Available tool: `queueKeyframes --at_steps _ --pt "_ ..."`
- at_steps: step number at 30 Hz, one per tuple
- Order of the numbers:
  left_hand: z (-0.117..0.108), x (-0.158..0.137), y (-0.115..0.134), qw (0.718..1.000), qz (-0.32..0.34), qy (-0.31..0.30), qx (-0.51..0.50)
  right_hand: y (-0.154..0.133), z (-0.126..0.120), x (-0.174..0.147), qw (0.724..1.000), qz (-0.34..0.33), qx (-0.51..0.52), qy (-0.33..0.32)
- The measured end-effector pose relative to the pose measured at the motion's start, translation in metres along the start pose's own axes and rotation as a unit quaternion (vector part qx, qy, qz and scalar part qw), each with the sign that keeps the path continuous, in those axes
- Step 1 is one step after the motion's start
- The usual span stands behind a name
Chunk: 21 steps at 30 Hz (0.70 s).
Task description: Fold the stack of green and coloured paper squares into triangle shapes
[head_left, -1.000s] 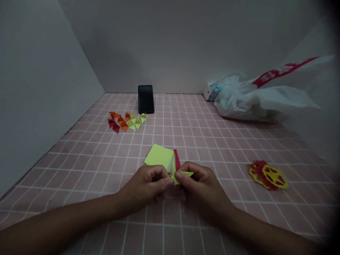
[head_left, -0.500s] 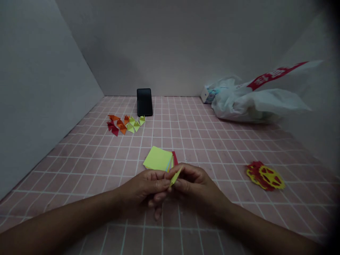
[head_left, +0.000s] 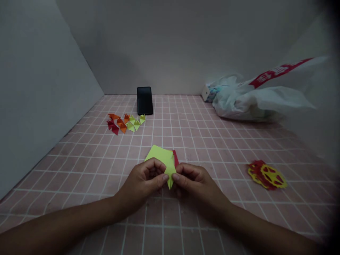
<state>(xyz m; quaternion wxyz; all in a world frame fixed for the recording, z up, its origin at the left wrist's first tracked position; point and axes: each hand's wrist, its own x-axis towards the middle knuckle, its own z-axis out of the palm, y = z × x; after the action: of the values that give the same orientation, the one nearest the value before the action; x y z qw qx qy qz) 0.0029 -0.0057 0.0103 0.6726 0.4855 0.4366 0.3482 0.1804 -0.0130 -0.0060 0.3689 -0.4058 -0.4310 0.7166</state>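
Observation:
A small folded piece of yellow-green origami paper (head_left: 170, 176) is held up between both hands, its narrow point toward me. My left hand (head_left: 148, 179) pinches its left edge between thumb and fingers. On the opposite edge, the thumb and fingers of my right hand (head_left: 192, 179) are closed as well. Just behind lies a stack of square paper sheets (head_left: 158, 153), yellow-green on top with a red corner showing at the right. The held piece and my left fingers cover part of that stack.
Several small folded paper pieces (head_left: 122, 124) in red, orange and yellow-green sit at the far left. Behind them a black phone (head_left: 145, 101) leans upright. Red and yellow cutout discs (head_left: 268, 176) lie right; a white plastic bag (head_left: 247, 104) and a box (head_left: 208, 93) stand back right.
The folded paper has turned from nearly edge-on to showing its broad face, point toward me. My hands have moved slightly apart, now gripping opposite sides of it.

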Motion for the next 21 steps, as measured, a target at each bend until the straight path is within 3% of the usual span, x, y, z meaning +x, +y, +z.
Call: queueKeyframes --at_steps 21 --pt "-0.0024 -0.0007 -0.0036 0.999 0.027 -0.006 -0.020 0.0006 0.0036 -0.0015 0.997 -0.057 0.044 0.003"
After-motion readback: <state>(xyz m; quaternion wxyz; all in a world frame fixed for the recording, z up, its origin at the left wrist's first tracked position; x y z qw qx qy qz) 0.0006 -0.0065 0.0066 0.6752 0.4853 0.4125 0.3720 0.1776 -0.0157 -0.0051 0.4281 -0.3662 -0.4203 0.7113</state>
